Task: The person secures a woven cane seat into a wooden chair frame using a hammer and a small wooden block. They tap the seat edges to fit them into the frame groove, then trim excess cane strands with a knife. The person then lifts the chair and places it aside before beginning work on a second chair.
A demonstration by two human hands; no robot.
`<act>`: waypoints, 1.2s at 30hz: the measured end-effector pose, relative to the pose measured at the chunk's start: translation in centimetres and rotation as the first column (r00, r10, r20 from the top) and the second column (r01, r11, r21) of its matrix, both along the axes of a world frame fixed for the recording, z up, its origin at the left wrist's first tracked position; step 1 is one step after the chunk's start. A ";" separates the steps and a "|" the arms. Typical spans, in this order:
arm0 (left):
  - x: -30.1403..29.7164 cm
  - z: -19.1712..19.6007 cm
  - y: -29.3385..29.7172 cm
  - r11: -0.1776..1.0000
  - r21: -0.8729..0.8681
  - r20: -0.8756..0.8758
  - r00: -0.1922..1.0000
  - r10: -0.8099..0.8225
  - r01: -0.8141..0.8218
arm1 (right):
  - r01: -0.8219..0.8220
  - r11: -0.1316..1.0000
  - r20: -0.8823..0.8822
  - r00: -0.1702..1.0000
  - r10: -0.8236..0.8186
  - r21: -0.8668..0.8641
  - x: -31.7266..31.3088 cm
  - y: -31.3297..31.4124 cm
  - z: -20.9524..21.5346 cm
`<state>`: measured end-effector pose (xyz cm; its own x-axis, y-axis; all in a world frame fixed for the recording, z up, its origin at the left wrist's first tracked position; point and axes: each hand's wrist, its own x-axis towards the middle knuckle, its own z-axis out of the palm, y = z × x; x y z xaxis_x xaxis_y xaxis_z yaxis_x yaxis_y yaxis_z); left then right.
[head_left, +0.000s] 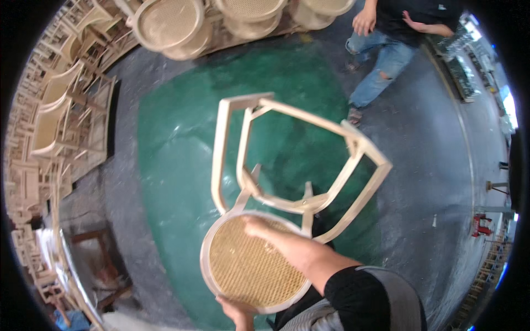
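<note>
In front of me a pale, unpainted wooden chair (pixel 222 146) is tilted, its bent frame and legs reaching away over the green floor. Its round woven cane panel (pixel 251 270), set in a wooden ring, faces up toward me. At the ring's near left edge, my left hand (pixel 238 314) is closed on the rim. My right arm crosses the panel from the lower right. My right hand (pixel 258 226) lies by the far part of the ring, over the cane, its fingers curled and slightly blurred. The undersides of both hands are hidden.
Several round cane-panelled pieces (pixel 168 25) stand on a pallet at the far side. Stacked wooden chairs (pixel 55 129) line the left. A person (pixel 386 55) in torn jeans is at the far right. A green mat (pixel 171 149) covers the grey floor (pixel 430 182) around the chair.
</note>
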<state>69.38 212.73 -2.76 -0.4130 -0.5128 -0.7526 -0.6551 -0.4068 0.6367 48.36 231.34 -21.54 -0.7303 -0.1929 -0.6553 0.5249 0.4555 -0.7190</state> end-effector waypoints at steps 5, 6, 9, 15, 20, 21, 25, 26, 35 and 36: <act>0.6 0.0 0.4 0.994 -0.106 0.177 0.984 0.005 0.013 | 0.057 0.997 0.001 0.998 -0.057 -0.055 1.2 2.5 0.9; 0.2 0.0 1.4 0.993 -0.119 0.160 0.986 0.034 -0.014 | 0.016 0.998 -0.033 0.999 -0.014 0.061 0.9 3.6 0.6; 0.0 0.3 1.5 0.989 -0.145 0.171 0.984 0.057 -0.032 | 0.053 0.982 -0.004 0.999 -0.054 0.183 0.4 4.1 1.8; -0.4 0.7 2.7 0.984 -0.178 0.182 0.983 0.037 -0.004 | 0.090 0.976 -0.043 0.996 -0.083 0.199 1.0 5.3 2.6; -0.7 0.9 2.9 0.978 -0.206 0.203 0.978 0.056 -0.013 | 0.053 0.984 -0.045 0.998 -0.046 0.167 1.1 5.2 2.6; -0.7 1.0 2.9 0.981 -0.193 0.189 0.980 0.069 -0.032 | 0.028 0.989 -0.026 0.999 -0.025 0.145 1.1 5.1 2.3; -0.7 1.1 3.0 0.983 -0.172 0.142 0.986 0.086 -0.061 | -0.057 0.993 0.074 0.996 0.049 0.106 1.2 4.8 1.9; -0.5 1.0 2.8 0.982 -0.178 0.132 0.988 0.080 -0.056 | -0.075 0.992 0.106 0.992 0.064 0.105 1.1 4.7 2.3; 0.1 0.4 2.4 0.985 -0.171 0.097 0.995 0.023 -0.006 | 0.086 0.987 -0.093 0.993 -0.074 0.132 4.4 4.4 5.7; 0.0 0.6 2.5 0.986 -0.166 0.120 0.992 0.037 -0.017 | 0.148 0.982 -0.144 0.981 -0.130 0.117 5.5 4.3 5.8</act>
